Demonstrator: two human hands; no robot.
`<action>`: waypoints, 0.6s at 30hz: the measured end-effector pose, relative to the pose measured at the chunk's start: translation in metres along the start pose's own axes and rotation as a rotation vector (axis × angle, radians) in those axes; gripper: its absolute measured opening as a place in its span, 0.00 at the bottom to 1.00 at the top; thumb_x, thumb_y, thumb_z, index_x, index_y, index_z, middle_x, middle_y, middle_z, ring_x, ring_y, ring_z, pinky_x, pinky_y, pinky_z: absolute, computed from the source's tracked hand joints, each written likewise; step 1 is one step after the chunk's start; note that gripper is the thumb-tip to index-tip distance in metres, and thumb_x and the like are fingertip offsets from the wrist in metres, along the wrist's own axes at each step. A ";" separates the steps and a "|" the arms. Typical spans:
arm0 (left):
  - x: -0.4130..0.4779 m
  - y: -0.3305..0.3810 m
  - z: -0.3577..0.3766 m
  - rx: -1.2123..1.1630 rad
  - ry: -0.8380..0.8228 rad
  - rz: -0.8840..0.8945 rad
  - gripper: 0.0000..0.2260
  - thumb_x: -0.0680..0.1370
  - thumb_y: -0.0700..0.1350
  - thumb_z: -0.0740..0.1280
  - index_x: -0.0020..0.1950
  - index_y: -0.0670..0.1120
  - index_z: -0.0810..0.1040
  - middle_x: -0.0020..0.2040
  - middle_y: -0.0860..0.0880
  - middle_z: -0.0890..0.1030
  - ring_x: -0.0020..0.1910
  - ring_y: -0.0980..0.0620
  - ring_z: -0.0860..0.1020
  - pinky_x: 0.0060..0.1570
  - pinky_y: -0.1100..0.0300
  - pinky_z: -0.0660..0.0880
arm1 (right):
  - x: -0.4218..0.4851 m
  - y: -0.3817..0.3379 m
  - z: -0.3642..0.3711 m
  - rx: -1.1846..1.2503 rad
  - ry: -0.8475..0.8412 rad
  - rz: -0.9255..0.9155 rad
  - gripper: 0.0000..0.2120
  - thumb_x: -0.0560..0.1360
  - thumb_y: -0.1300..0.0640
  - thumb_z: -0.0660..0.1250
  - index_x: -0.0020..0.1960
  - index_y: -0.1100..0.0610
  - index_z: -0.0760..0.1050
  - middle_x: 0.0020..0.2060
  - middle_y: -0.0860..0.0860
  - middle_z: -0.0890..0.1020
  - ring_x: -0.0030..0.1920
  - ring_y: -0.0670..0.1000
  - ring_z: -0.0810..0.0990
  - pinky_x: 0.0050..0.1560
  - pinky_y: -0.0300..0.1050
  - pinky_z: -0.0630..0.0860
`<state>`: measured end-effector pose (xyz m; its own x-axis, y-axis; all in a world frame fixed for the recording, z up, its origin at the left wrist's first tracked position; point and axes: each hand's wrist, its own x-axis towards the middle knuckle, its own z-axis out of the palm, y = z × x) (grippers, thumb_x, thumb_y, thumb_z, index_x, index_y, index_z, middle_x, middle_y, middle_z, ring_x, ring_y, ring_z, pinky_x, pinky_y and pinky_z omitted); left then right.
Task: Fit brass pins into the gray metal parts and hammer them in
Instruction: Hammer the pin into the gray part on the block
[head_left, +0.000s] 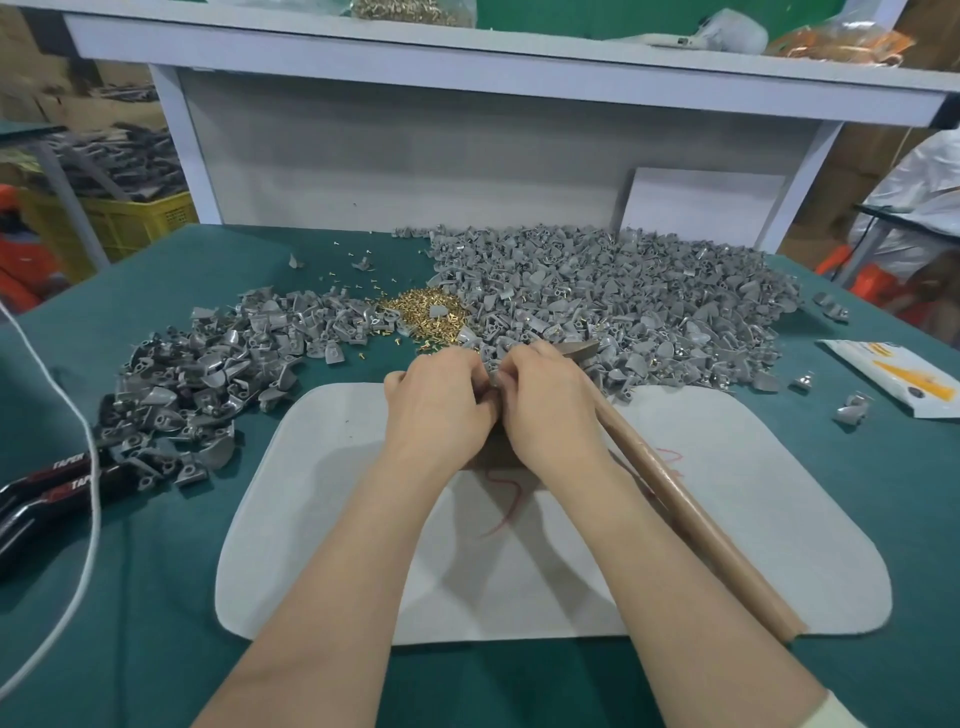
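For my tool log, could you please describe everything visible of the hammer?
The hammer has a long, round, light-brown wooden handle and a dull metal head, mostly hidden behind the right hand, whose fingers pinch a gray part. It slants across the white mat, butt near the mat's front right edge, head toward the pile of gray parts. The handle runs along the hand's outer side; whether the hand grips it is unclear.

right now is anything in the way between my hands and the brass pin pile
Nothing visible. The brass pin pile lies on the green cloth just beyond the left hand, with only stray pins between. It and the right hand pinch one gray metal part.
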<state>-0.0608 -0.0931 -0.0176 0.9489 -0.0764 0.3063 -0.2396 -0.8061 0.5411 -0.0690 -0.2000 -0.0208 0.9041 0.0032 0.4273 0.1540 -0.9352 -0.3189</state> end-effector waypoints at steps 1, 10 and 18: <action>0.000 0.000 0.000 -0.006 0.005 -0.003 0.06 0.75 0.47 0.66 0.39 0.51 0.72 0.40 0.53 0.75 0.51 0.45 0.75 0.49 0.55 0.61 | 0.001 0.003 -0.002 0.063 0.000 0.001 0.06 0.77 0.60 0.61 0.48 0.60 0.76 0.47 0.52 0.76 0.50 0.55 0.75 0.50 0.44 0.64; 0.000 -0.002 0.000 0.005 0.003 0.020 0.05 0.76 0.47 0.67 0.40 0.54 0.73 0.41 0.54 0.75 0.54 0.47 0.75 0.53 0.55 0.63 | 0.009 0.017 -0.004 0.190 -0.037 -0.013 0.05 0.76 0.58 0.65 0.46 0.56 0.80 0.40 0.48 0.75 0.43 0.48 0.73 0.46 0.38 0.65; -0.001 -0.002 -0.002 0.003 -0.007 0.026 0.05 0.76 0.46 0.67 0.41 0.53 0.72 0.47 0.52 0.80 0.56 0.46 0.74 0.52 0.55 0.62 | 0.006 0.015 0.000 0.209 -0.018 -0.028 0.05 0.76 0.61 0.65 0.46 0.59 0.79 0.40 0.49 0.75 0.46 0.53 0.75 0.48 0.42 0.67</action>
<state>-0.0619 -0.0908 -0.0175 0.9438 -0.1019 0.3146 -0.2639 -0.8053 0.5309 -0.0610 -0.2144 -0.0228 0.9052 0.0362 0.4234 0.2564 -0.8411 -0.4763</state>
